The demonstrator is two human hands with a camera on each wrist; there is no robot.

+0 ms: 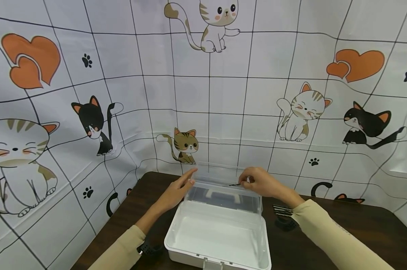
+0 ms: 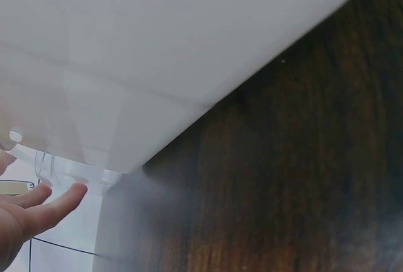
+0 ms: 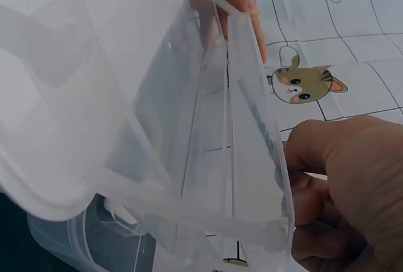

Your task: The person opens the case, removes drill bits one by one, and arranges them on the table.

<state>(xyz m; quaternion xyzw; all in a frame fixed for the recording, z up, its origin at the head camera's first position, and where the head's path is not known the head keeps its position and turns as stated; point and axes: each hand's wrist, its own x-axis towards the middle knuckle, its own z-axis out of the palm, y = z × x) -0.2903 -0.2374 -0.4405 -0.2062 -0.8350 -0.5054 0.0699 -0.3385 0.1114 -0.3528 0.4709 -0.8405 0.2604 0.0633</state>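
A white storage box (image 1: 220, 234) with a clear lid and a raised clear tray (image 1: 220, 174) stands before me. My right hand (image 1: 259, 182) pinches a thin dark stick-like tool (image 1: 235, 184) along the tray's far side. In the right wrist view, the fingers of that hand curl behind the tray's clear wall (image 3: 252, 114), which partly hides the tool; its exact kind I cannot tell. My left hand (image 1: 174, 191) is at the tray's left end, its fingers fairly straight and fingertips right at the clear plastic. The left wrist view has those fingers (image 2: 56, 209) extended beside the box's underside.
Several thin dark and silvery sticks (image 1: 282, 210) lie on the dark wooden table (image 1: 311, 240), right of the box, beside my right sleeve. A latch (image 1: 212, 264) is on the box's near side. Behind the table hangs a white cat-print cloth (image 1: 223, 93).
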